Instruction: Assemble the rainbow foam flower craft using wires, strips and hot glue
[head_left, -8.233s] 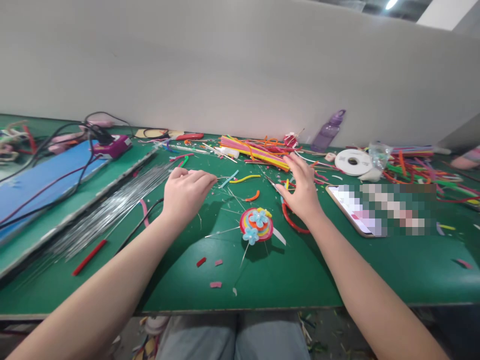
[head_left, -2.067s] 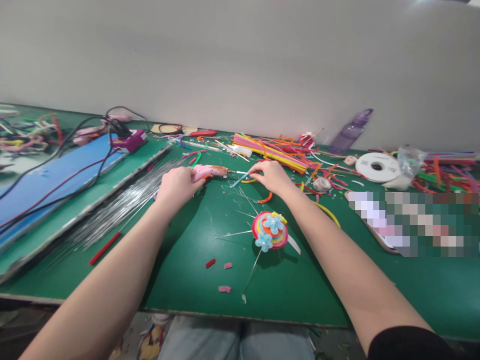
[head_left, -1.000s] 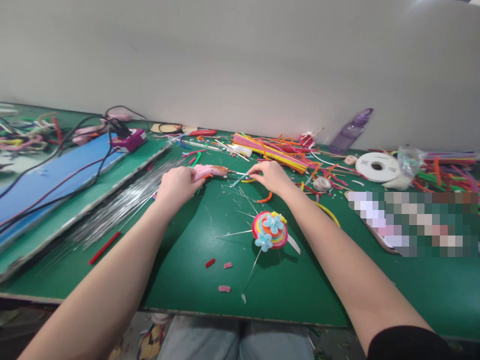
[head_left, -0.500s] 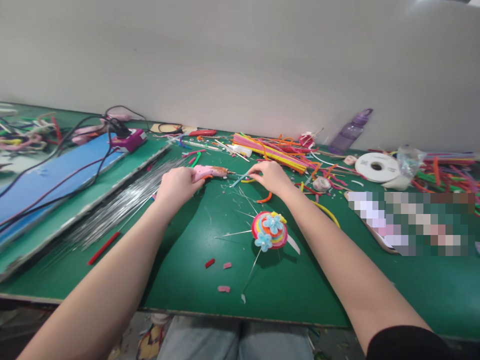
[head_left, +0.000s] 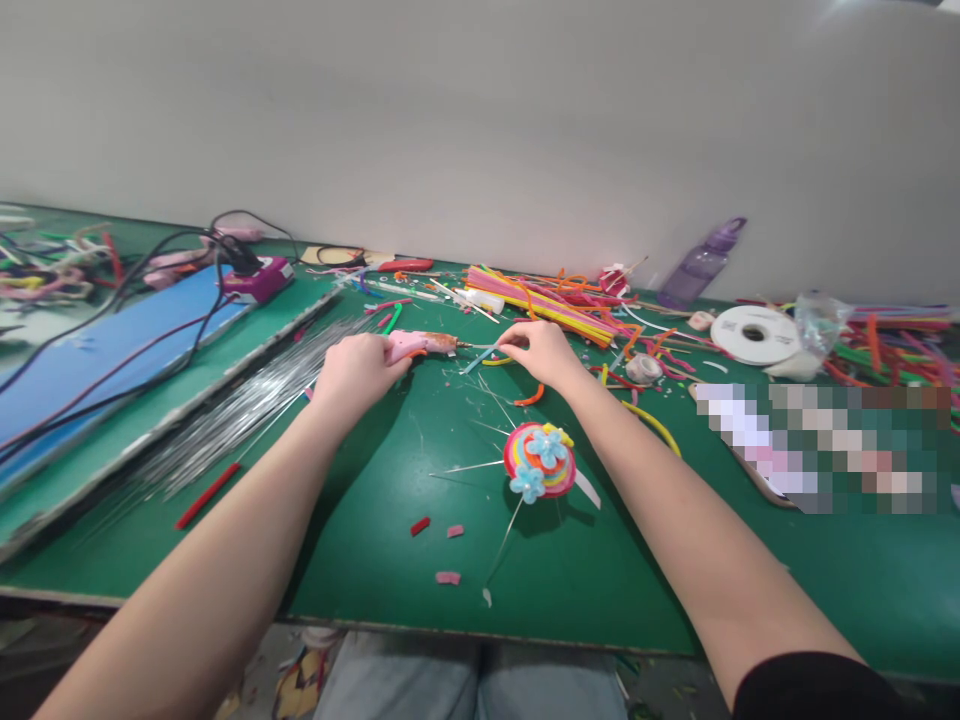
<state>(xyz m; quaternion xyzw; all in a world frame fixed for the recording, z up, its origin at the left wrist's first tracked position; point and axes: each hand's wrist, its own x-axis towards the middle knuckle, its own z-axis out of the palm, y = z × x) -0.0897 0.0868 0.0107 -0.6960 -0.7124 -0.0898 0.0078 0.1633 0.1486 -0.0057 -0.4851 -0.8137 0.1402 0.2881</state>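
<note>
My left hand is closed round a pink hot glue gun whose nozzle points right. My right hand pinches something small and thin, which I cannot make out, right at the nozzle tip, beside a light blue pipe-cleaner piece on the green table. Nearer to me lies a round rainbow spiral disc with two light blue flowers, apart from both hands.
A bundle of thin silver wires lies left of my left hand. A blue board with cables and a purple power strip sits far left. Bright pipe cleaners, a white tape roll and a purple bottle are behind.
Since the earliest frame my left hand has taken up the glue gun and my right hand has come to its nozzle. Over the last second hardly anything has moved.
</note>
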